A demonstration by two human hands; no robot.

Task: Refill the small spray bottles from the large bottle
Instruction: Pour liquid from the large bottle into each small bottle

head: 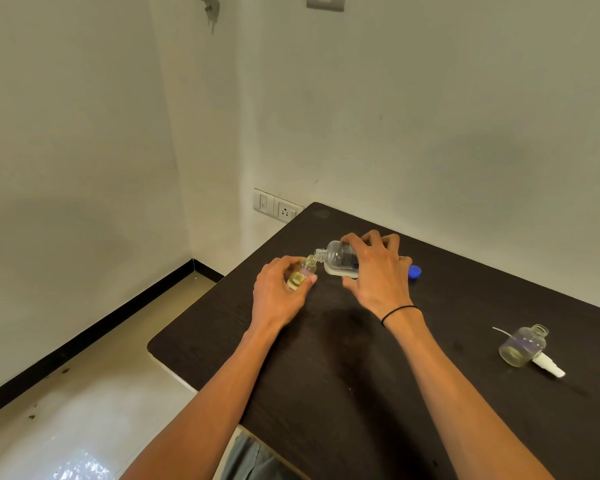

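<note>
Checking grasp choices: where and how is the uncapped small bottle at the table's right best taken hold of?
Grip the small bottle around its round body, coming from above and the left; it seems to stand upright with an open neck, and the white sprayer lies against its right.

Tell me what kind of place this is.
Probably a plain room in a home or office: a dark table in a corner of bare painted walls, a wall socket, and a tiled floor.

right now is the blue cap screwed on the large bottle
No, the blue cap lies on the table behind the right hand, and the large bottle is open.
</note>
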